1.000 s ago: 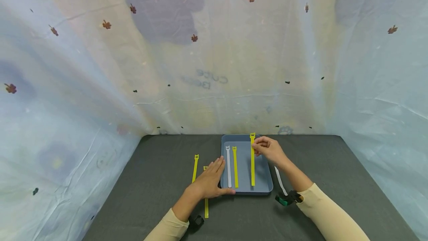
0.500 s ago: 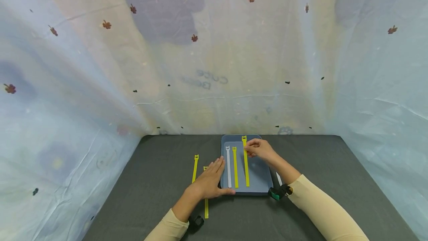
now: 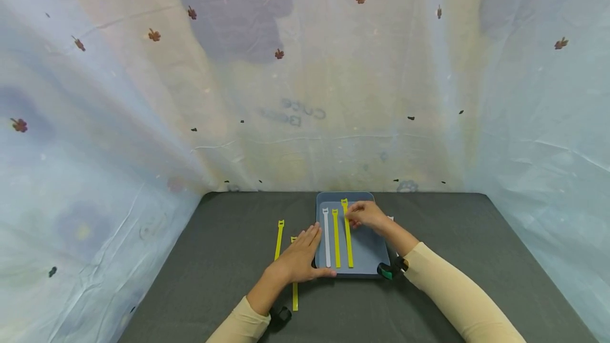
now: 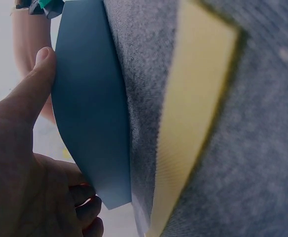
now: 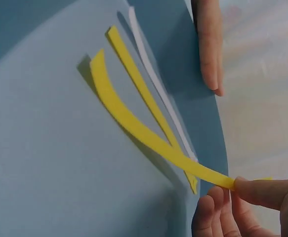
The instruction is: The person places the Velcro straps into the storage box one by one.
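Note:
My right hand (image 3: 366, 215) pinches a yellow strap cable tie (image 5: 129, 121) near its slotted head, thumb against fingers. The tie bows over the blue-grey tray (image 3: 371, 255), its free tail low over the tray floor in the right wrist view. To its left lie a second yellow cable tie (image 3: 336, 240) and a white cable tie (image 3: 326, 237), side by side in the tray. My left hand (image 3: 295, 255) rests along the tray's left edge with fingers extended. Thumb and fingertips meet the rim in the left wrist view.
Left of the tray, a yellow tie (image 3: 279, 240) lies on the dark table (image 3: 238, 226). Another yellow tie (image 3: 295, 298) is partly covered by my left hand. Something white (image 3: 392, 218) peeks out beside my right forearm. A patterned curtain (image 3: 305, 94) hangs behind.
My right hand has carried the yellow cable tie leftward across the tray and slightly nearer, bringing it beside the other yellow one. My left hand has stayed at the tray edge.

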`<state>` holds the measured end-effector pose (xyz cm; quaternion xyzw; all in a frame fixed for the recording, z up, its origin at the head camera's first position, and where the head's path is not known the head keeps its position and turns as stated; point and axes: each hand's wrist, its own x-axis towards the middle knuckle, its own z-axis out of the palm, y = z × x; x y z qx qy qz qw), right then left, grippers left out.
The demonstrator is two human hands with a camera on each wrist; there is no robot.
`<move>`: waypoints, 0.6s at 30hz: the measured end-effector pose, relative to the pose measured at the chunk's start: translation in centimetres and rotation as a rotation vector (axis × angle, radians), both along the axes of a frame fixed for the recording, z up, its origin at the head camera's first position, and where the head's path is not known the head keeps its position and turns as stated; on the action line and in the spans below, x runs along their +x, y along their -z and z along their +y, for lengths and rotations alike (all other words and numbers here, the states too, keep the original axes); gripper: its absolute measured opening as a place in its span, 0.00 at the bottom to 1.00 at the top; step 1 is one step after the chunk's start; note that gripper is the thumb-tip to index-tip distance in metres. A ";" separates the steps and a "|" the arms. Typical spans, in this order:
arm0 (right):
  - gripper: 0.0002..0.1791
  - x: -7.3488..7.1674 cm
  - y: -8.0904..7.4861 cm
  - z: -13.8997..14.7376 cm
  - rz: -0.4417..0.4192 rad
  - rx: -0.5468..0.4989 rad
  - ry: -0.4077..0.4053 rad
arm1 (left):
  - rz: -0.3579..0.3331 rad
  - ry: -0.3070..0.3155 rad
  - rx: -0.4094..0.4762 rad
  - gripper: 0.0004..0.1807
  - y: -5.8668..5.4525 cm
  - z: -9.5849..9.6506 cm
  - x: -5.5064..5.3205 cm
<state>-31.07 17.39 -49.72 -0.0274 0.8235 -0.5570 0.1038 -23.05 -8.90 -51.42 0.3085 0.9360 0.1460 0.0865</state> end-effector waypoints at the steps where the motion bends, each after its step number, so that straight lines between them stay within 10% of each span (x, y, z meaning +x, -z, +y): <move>1: 0.08 -0.1 0.1 0.0 -0.003 0.008 0.003 | 0.000 0.001 0.000 0.68 0.0 0.0 0.0; 18: 0.06 -0.8 0.9 -0.6 -0.073 0.062 0.037 | 0.000 0.005 0.009 0.67 -0.1 0.0 0.1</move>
